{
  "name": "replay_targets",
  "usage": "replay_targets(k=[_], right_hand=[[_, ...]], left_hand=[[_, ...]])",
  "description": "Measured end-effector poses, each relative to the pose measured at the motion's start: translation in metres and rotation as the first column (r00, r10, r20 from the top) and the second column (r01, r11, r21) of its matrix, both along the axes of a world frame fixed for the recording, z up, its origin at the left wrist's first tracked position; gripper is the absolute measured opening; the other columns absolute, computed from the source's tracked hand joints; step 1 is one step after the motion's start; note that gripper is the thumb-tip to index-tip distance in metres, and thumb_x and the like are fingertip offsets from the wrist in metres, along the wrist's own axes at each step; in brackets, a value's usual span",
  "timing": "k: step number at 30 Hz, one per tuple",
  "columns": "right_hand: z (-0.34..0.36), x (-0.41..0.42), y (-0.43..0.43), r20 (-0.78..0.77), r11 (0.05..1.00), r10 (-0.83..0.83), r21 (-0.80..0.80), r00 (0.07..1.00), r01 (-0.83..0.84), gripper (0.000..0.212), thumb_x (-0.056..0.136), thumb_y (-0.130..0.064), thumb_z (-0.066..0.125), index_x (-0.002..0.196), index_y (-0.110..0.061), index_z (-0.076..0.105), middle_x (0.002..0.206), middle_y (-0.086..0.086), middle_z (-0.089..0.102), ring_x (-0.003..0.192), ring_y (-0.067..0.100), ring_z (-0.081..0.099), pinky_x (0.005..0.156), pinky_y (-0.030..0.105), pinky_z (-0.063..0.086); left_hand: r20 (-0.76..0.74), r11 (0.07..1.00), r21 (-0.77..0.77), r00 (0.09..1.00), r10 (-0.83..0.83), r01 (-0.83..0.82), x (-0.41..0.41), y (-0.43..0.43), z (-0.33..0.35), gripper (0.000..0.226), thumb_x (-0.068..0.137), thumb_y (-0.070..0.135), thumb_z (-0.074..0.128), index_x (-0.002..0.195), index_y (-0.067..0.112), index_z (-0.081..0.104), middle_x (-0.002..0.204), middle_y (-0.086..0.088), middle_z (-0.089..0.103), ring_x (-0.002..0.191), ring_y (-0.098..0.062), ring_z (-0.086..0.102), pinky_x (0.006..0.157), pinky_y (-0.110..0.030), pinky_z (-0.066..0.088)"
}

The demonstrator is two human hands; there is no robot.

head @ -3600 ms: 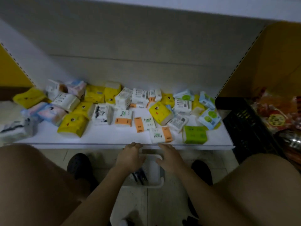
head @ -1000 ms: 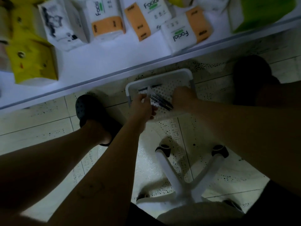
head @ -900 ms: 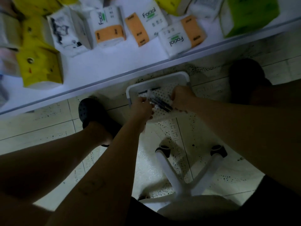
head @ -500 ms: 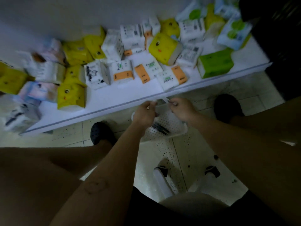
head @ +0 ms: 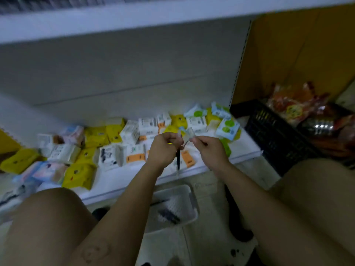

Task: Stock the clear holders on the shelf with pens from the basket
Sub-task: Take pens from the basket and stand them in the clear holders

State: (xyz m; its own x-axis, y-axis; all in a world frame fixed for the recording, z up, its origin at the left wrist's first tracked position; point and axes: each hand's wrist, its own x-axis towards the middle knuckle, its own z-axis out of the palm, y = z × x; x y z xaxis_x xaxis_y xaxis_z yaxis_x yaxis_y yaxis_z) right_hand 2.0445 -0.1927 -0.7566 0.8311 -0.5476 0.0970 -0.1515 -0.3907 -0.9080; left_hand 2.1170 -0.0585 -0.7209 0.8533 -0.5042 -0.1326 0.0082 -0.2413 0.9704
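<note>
The left hand (head: 163,148) and right hand (head: 209,148) have risen out of the basket (head: 192,195), now at 6 o'clock from them, to the shelf (head: 115,177) edge, left gripping a dark pen (head: 178,160), right pinching a clear piece (head: 187,134).

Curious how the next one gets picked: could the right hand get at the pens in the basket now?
Probably yes, once freed: the right hand pinches a small clear piece. The pens lie uncovered in the open basket below it, nothing across them.

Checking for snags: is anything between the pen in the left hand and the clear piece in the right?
Nothing visible. The left hand grips the pen, the right hand pinches the clear piece beside it, over the tissue packs.
</note>
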Motion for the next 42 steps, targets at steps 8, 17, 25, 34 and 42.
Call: replay_targets(k=[8, 17, 25, 34, 42], right_hand=[[0.114, -0.007, -0.036, 0.298, 0.999, -0.019, -0.041, 0.955, 0.033, 0.008, 0.091, -0.015, 0.065, 0.098, -0.015, 0.068, 0.079, -0.017, 0.062, 0.07, -0.013, 0.058, 0.065, 0.005, 0.042], [0.228, -0.026, -0.075, 0.511, 0.986, 0.056, -0.166, 0.858, 0.035, 0.05, 0.093, -0.022, 0.062, 0.129, -0.052, 0.044, 0.076, -0.009, 0.055, 0.071, 0.003, 0.058, 0.067, 0.018, 0.049], [0.304, -0.005, -0.114, 0.581, 0.959, 0.069, -0.261, 0.811, 0.106, 0.043, 0.094, -0.023, 0.06, 0.132, -0.039, 0.051, 0.075, -0.005, 0.055, 0.069, 0.002, 0.054, 0.062, 0.007, 0.043], [0.362, 0.03, -0.161, 0.654, 0.947, 0.02, -0.255, 0.756, 0.195, 0.037, 0.09, -0.025, 0.066, 0.124, -0.035, 0.056, 0.082, -0.013, 0.057, 0.072, 0.004, 0.058, 0.065, 0.024, 0.055], [0.392, 0.064, -0.202, 0.674, 0.944, 0.019, -0.256, 0.738, 0.21, 0.033, 0.09, -0.015, 0.066, 0.117, -0.032, 0.056, 0.093, 0.0, 0.061, 0.086, 0.019, 0.065, 0.075, 0.046, 0.058]], left_hand=[[0.313, 0.983, -0.139, 0.947, -0.071, 0.12, -0.008, -0.044, 0.112, 0.029, 0.092, 0.004, 0.059, 0.111, 0.025, 0.06, 0.088, -0.012, 0.065, 0.072, -0.026, 0.072, 0.068, -0.045, 0.059], [0.651, 0.969, -0.143, 0.757, -0.06, 0.201, -0.017, -0.085, 0.225, 0.019, 0.09, 0.017, 0.066, 0.106, 0.025, 0.061, 0.084, -0.003, 0.069, 0.077, -0.013, 0.069, 0.071, -0.043, 0.058], [0.747, 0.963, -0.147, 0.664, -0.04, 0.224, -0.003, -0.116, 0.31, 0.018, 0.087, 0.015, 0.069, 0.101, 0.026, 0.066, 0.088, 0.0, 0.067, 0.077, -0.014, 0.068, 0.07, -0.038, 0.06], [0.814, 0.976, -0.156, 0.579, 0.041, 0.15, 0.037, -0.152, 0.369, 0.017, 0.083, 0.025, 0.073, 0.096, 0.032, 0.063, 0.087, 0.008, 0.07, 0.078, -0.006, 0.068, 0.07, -0.027, 0.058], [0.862, 0.975, -0.179, 0.499, 0.09, 0.133, 0.074, -0.196, 0.398, 0.016, 0.084, 0.024, 0.072, 0.087, 0.034, 0.06, 0.087, 0.011, 0.066, 0.075, -0.002, 0.066, 0.066, -0.022, 0.057]])
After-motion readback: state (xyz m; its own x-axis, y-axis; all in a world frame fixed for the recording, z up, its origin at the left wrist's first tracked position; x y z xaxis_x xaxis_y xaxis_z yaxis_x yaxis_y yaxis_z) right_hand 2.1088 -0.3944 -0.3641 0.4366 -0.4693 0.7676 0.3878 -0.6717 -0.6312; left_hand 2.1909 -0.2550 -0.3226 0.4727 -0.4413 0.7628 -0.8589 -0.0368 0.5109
